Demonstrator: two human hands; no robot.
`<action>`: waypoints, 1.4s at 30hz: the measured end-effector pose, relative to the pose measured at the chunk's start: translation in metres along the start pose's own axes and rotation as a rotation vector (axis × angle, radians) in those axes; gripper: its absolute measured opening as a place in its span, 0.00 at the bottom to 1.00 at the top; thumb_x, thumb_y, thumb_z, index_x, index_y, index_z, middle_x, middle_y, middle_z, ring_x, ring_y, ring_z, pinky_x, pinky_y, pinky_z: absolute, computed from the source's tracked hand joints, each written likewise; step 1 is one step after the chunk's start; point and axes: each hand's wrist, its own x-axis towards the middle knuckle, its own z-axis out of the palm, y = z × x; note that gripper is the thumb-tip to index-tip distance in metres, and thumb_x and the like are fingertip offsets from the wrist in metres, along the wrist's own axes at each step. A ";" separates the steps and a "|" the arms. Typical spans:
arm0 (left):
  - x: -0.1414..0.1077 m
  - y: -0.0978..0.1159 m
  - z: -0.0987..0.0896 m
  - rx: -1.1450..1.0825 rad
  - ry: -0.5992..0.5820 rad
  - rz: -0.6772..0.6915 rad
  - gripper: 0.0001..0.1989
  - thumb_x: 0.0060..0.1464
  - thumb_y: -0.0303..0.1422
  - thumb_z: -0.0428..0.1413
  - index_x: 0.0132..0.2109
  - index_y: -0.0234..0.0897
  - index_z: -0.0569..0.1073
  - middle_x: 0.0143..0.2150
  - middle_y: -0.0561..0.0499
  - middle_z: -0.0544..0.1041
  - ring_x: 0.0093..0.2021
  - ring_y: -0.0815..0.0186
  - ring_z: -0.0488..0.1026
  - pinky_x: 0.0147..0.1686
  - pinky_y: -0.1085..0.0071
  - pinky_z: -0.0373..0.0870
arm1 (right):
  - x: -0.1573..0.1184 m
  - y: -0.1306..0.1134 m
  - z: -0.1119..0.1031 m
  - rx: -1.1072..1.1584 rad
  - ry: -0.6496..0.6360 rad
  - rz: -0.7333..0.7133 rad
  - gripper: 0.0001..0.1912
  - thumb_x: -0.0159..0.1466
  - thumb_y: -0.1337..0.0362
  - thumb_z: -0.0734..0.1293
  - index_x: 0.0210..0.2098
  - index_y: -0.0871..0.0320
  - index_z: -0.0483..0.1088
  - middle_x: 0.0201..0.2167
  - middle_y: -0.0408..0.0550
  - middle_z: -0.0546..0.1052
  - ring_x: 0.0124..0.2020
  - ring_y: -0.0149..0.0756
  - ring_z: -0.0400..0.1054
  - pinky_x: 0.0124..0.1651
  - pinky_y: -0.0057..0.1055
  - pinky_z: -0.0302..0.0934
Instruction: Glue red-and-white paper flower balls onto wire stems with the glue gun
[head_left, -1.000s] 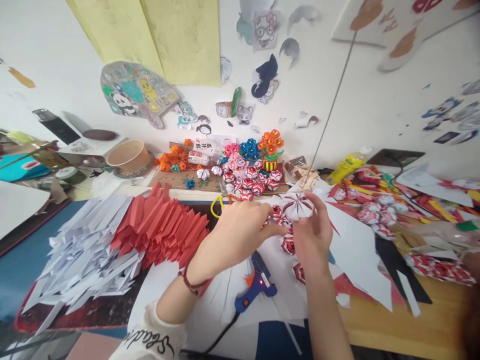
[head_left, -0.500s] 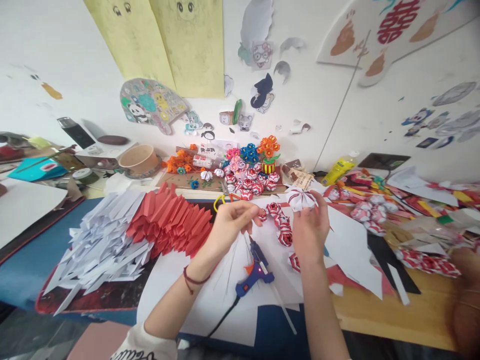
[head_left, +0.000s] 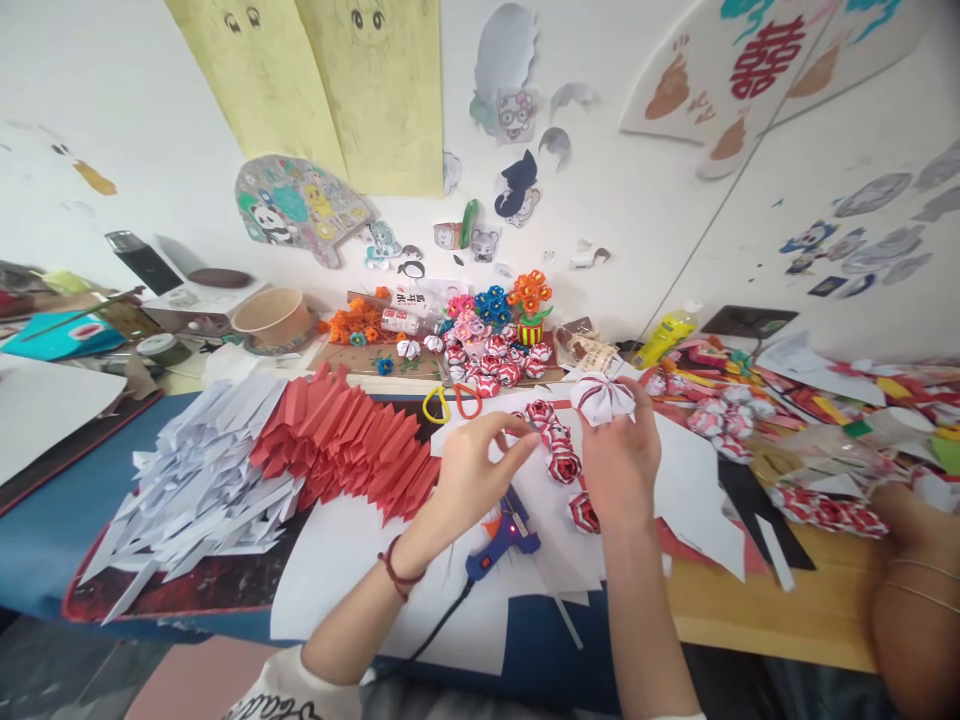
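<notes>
My right hand [head_left: 621, 468] holds up a round white paper flower [head_left: 601, 400] with thin dark red stripes, gripped between thumb and fingers. Left of it, my left hand [head_left: 474, 468] is closed in a pinch, thumb and forefinger tips together; anything between them is too small to make out. Beneath that hand lies a blue glue gun [head_left: 504, 540] with a lit red light, its nozzle partly hidden by the fingers. Several red-and-white paper roses [head_left: 559, 440] lie in a row on white paper between my hands.
Folded white strips [head_left: 202, 480] and red strips [head_left: 345, 440] are heaped at the left. Scissors [head_left: 436, 405] lie behind my left hand. Finished flowers [head_left: 495, 360] stand along the wall, with a yellow bottle [head_left: 667, 335] farther right. Another person's arm [head_left: 915, 590] is at the right edge.
My left hand has moved up and right, away from the glue gun's nozzle and closer to the flower. The flower stays in my right hand, and the view has shifted slightly right.
</notes>
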 end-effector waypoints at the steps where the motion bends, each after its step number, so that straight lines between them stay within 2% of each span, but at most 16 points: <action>1: 0.002 0.004 0.007 -0.061 -0.029 0.002 0.07 0.62 0.36 0.61 0.42 0.38 0.80 0.40 0.50 0.85 0.33 0.67 0.76 0.33 0.72 0.65 | -0.001 0.001 0.001 0.022 -0.005 0.003 0.24 0.59 0.48 0.76 0.52 0.45 0.72 0.48 0.46 0.77 0.52 0.40 0.73 0.55 0.38 0.68; 4: 0.009 0.010 0.029 -0.278 -0.114 -0.033 0.10 0.61 0.40 0.63 0.44 0.38 0.81 0.44 0.48 0.85 0.35 0.66 0.77 0.32 0.73 0.66 | -0.006 0.006 0.002 0.113 -0.013 0.039 0.25 0.57 0.50 0.78 0.52 0.45 0.72 0.46 0.45 0.77 0.47 0.40 0.74 0.51 0.37 0.69; 7: 0.011 0.008 0.046 -0.578 -0.095 -0.124 0.14 0.58 0.44 0.64 0.38 0.35 0.81 0.36 0.48 0.83 0.32 0.67 0.75 0.31 0.73 0.66 | -0.008 0.011 0.002 0.137 -0.028 0.061 0.25 0.58 0.53 0.78 0.53 0.45 0.72 0.44 0.44 0.77 0.42 0.37 0.75 0.45 0.33 0.70; 10: 0.011 0.001 0.051 -0.862 -0.047 -0.237 0.16 0.55 0.44 0.67 0.33 0.33 0.80 0.27 0.50 0.79 0.26 0.70 0.70 0.27 0.74 0.63 | -0.007 0.016 0.001 0.142 -0.020 0.029 0.23 0.58 0.54 0.77 0.52 0.46 0.73 0.45 0.44 0.78 0.44 0.37 0.75 0.47 0.33 0.69; 13: 0.014 -0.006 0.045 -1.044 0.026 -0.285 0.15 0.52 0.42 0.69 0.33 0.33 0.80 0.25 0.51 0.78 0.24 0.72 0.67 0.25 0.75 0.61 | -0.002 0.018 -0.001 0.155 0.025 0.017 0.20 0.59 0.56 0.77 0.50 0.47 0.73 0.46 0.43 0.79 0.48 0.35 0.74 0.54 0.33 0.67; 15: 0.020 -0.009 0.040 -1.100 0.100 -0.269 0.14 0.53 0.43 0.69 0.33 0.36 0.80 0.29 0.52 0.78 0.28 0.72 0.70 0.28 0.76 0.64 | 0.001 0.019 -0.001 0.150 0.053 0.030 0.19 0.60 0.58 0.76 0.50 0.47 0.74 0.45 0.41 0.79 0.47 0.33 0.74 0.57 0.33 0.66; 18: 0.033 -0.011 0.030 -1.181 0.201 -0.214 0.12 0.54 0.41 0.68 0.33 0.38 0.78 0.42 0.51 0.81 0.43 0.69 0.75 0.43 0.75 0.69 | 0.006 0.022 -0.002 0.121 0.076 0.046 0.19 0.60 0.60 0.75 0.50 0.47 0.73 0.43 0.41 0.80 0.46 0.35 0.75 0.58 0.36 0.66; 21: 0.042 -0.007 0.021 -1.332 0.204 -0.169 0.10 0.59 0.35 0.63 0.31 0.38 0.75 0.51 0.49 0.80 0.56 0.63 0.75 0.54 0.70 0.69 | 0.010 0.029 -0.002 0.119 0.076 0.051 0.19 0.58 0.60 0.76 0.49 0.47 0.74 0.45 0.42 0.80 0.48 0.36 0.75 0.59 0.39 0.66; 24: 0.045 -0.005 0.011 -1.416 0.125 -0.157 0.10 0.63 0.35 0.59 0.32 0.39 0.71 0.36 0.50 0.81 0.46 0.63 0.79 0.52 0.67 0.70 | 0.013 0.037 -0.004 0.124 0.047 0.049 0.21 0.57 0.59 0.77 0.49 0.47 0.74 0.45 0.43 0.80 0.48 0.37 0.76 0.58 0.39 0.67; 26: 0.044 -0.005 0.004 -1.326 0.031 -0.148 0.10 0.64 0.37 0.58 0.34 0.39 0.70 0.23 0.56 0.73 0.30 0.67 0.76 0.44 0.69 0.71 | 0.015 0.039 -0.005 0.100 0.041 0.039 0.23 0.57 0.57 0.78 0.50 0.48 0.73 0.44 0.44 0.80 0.47 0.38 0.76 0.58 0.40 0.67; 29: 0.039 -0.009 -0.010 -0.911 -0.102 -0.142 0.12 0.66 0.40 0.56 0.36 0.39 0.70 0.15 0.63 0.61 0.16 0.73 0.57 0.27 0.74 0.60 | 0.017 0.038 -0.009 0.077 0.035 0.012 0.25 0.55 0.56 0.79 0.51 0.49 0.73 0.44 0.44 0.79 0.46 0.37 0.76 0.56 0.37 0.66; 32: 0.031 -0.011 -0.025 -0.243 -0.120 -0.107 0.11 0.65 0.37 0.56 0.35 0.38 0.71 0.16 0.62 0.59 0.17 0.72 0.55 0.25 0.74 0.50 | 0.019 0.033 -0.013 0.054 0.008 -0.005 0.26 0.55 0.56 0.79 0.51 0.49 0.73 0.44 0.44 0.78 0.44 0.36 0.75 0.52 0.34 0.67; 34: 0.023 -0.013 -0.032 0.194 -0.151 -0.093 0.09 0.66 0.33 0.54 0.36 0.38 0.73 0.18 0.59 0.64 0.20 0.69 0.62 0.27 0.72 0.53 | 0.021 0.028 -0.016 0.018 0.010 -0.026 0.26 0.55 0.57 0.79 0.51 0.49 0.73 0.45 0.44 0.77 0.45 0.37 0.74 0.52 0.35 0.67; 36: 0.013 -0.016 -0.035 0.507 -0.244 -0.121 0.10 0.67 0.30 0.51 0.39 0.38 0.76 0.22 0.54 0.71 0.25 0.64 0.71 0.29 0.71 0.55 | 0.026 0.022 -0.018 -0.005 0.038 -0.066 0.24 0.56 0.56 0.78 0.51 0.49 0.73 0.46 0.44 0.77 0.47 0.38 0.73 0.54 0.37 0.66; 38: 0.004 -0.020 -0.032 0.653 -0.349 -0.153 0.11 0.68 0.31 0.51 0.39 0.37 0.77 0.27 0.48 0.77 0.30 0.58 0.77 0.29 0.70 0.57 | 0.034 0.016 -0.020 -0.015 0.048 -0.110 0.24 0.57 0.55 0.78 0.51 0.48 0.73 0.45 0.44 0.76 0.48 0.40 0.73 0.55 0.39 0.65; 42: -0.004 -0.023 -0.019 0.639 -0.449 -0.145 0.10 0.68 0.38 0.54 0.42 0.39 0.78 0.30 0.47 0.81 0.34 0.55 0.80 0.29 0.70 0.60 | 0.048 0.005 -0.023 -0.054 -0.028 -0.145 0.24 0.57 0.53 0.78 0.51 0.46 0.73 0.46 0.45 0.76 0.49 0.43 0.73 0.57 0.44 0.65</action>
